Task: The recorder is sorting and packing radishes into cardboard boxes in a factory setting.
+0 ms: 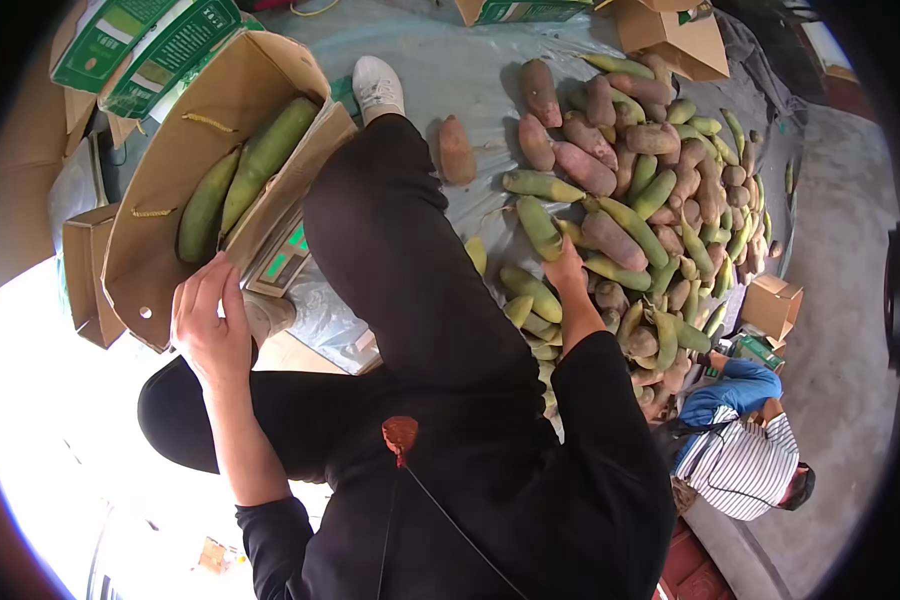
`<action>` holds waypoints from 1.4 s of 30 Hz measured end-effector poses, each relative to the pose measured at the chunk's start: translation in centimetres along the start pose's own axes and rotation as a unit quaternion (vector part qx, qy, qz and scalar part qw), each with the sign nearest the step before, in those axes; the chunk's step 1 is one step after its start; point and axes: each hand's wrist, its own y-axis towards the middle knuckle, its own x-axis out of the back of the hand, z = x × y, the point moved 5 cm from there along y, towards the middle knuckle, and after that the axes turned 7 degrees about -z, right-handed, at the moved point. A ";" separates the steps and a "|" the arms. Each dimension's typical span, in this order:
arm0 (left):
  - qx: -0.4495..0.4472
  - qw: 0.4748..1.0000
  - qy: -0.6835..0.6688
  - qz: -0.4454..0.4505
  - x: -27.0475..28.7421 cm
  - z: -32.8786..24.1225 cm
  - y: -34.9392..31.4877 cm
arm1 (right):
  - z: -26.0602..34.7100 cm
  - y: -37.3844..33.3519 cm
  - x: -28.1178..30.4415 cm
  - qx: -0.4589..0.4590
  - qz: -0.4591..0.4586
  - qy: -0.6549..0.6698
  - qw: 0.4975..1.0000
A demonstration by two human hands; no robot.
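I view white-printed green cartons (pixel 195 50); the left hand (pixel 210 315), half-curled at an open box (pixel 142 255), its hold unclear; the right hand (pixel 566 268), closed around a stout, smooth green radish (pixel 536 225), well inside the plastic sheet's (pixel 480 70) right edge.

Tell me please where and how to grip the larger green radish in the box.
Probably around the thick middle of the larger radish, from above through the open box: it is long, with the smaller radish beside its lower left and the box close on its right.
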 end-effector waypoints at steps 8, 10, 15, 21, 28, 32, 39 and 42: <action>-0.017 1.000 0.008 -0.004 -0.4 -0.3 0.4 | -0.2 -0.8 -0.8 -0.043 -0.015 0.030 0.998; -0.018 1.000 0.011 -0.005 -0.3 -0.2 0.4 | -0.3 -0.2 -2.7 -0.018 -0.040 0.051 0.998; -0.045 0.998 0.052 -0.005 0.1 -0.1 0.0 | 3.4 -1.7 -1.7 -0.044 -0.020 -0.041 0.998; -0.062 0.997 0.052 -0.007 0.2 -0.9 -0.1 | 1.5 0.2 -3.1 0.043 -0.025 0.009 0.999; -0.070 0.995 0.073 -0.003 0.2 -0.8 -1.0 | 1.4 0.1 -2.7 -0.004 0.070 0.317 0.946; -0.060 0.995 0.076 0.005 0.2 -0.3 -1.7 | 4.8 -2.3 1.4 -0.141 0.150 0.354 0.912; -0.065 0.996 0.061 0.009 0.0 0.0 -1.9 | 11.5 -3.2 10.0 0.042 0.156 0.499 0.852; -0.065 0.994 0.079 0.024 -0.2 0.1 -2.2 | 19.4 -8.7 18.4 0.173 0.106 0.494 0.845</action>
